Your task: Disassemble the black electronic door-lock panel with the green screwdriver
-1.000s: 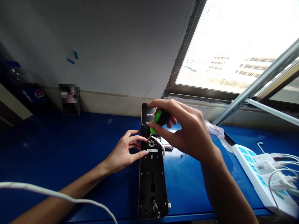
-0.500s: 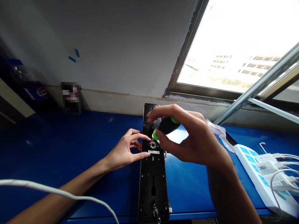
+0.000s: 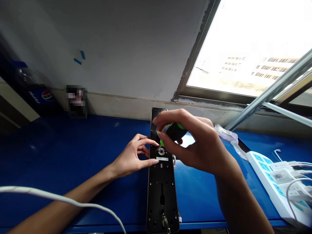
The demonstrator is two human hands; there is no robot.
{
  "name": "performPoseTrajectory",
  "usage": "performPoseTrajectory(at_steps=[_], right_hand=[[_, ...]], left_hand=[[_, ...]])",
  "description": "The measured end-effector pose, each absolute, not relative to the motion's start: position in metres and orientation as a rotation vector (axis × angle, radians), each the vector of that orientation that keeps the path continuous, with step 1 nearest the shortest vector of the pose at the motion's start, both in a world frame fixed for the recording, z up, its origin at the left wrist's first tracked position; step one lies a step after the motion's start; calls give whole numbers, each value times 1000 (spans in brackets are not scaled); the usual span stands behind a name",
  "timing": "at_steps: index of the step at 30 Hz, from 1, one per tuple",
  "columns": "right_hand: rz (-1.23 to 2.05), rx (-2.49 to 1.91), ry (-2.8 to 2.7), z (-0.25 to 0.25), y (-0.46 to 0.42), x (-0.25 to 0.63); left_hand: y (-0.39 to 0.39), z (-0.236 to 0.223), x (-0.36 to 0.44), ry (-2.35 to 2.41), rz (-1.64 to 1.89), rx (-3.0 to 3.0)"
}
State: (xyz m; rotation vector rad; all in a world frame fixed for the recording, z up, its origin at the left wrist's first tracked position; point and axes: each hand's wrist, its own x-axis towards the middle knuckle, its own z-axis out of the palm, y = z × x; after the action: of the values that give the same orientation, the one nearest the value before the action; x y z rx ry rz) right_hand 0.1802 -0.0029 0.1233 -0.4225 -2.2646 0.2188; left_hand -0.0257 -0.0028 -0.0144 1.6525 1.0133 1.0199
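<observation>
A long black metal panel (image 3: 161,195), which looks like the back of a door lock, lies lengthwise on the blue table. It has small holes, a round silver fitting (image 3: 161,151), and a white label (image 3: 162,159). My right hand (image 3: 202,143) grips a screwdriver (image 3: 175,132) with a black and green handle, tilted over the panel. Its shaft points down-left near the round fitting; where the tip meets the panel is too small to tell. With fingers apart, my left hand (image 3: 134,154) rests on the panel's left side, index fingertip beside the shaft, thumb at the label.
On the right stands a white power strip (image 3: 268,182) with plugs and cables. Clear plastic packaging (image 3: 227,135) lies near the wall. A white cable (image 3: 60,200) crosses at lower left. A Pepsi bottle (image 3: 40,94) stands at far left. A metal bar (image 3: 270,92) slants before the window.
The right fingers have shifted slightly around the screwdriver handle, with the thumb a little higher. The left hand keeps its place on the panel. The whole view has moved slightly.
</observation>
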Motion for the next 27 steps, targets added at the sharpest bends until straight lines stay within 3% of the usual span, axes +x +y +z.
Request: performPoseTrajectory(at_steps=[3,9,16,23,27], right_hand=[[282,-408,-2301,123,-4,182],[48,-471,-2156,115,4,179],[389,-352,-2320,122,-6,178],[-16,-607,-2162,122,-1,185],[49,-572,-2241,126,2,192]], left_hand=[[-3,-14,-26,1020,1018,1667],[-2,-14,-26,1035,1013,1667],[-2,-14,-26,1014,1041,1667],[-2,-14,-25,1027,1032,1683],[-1,-12,-26,1043,1017,1700]])
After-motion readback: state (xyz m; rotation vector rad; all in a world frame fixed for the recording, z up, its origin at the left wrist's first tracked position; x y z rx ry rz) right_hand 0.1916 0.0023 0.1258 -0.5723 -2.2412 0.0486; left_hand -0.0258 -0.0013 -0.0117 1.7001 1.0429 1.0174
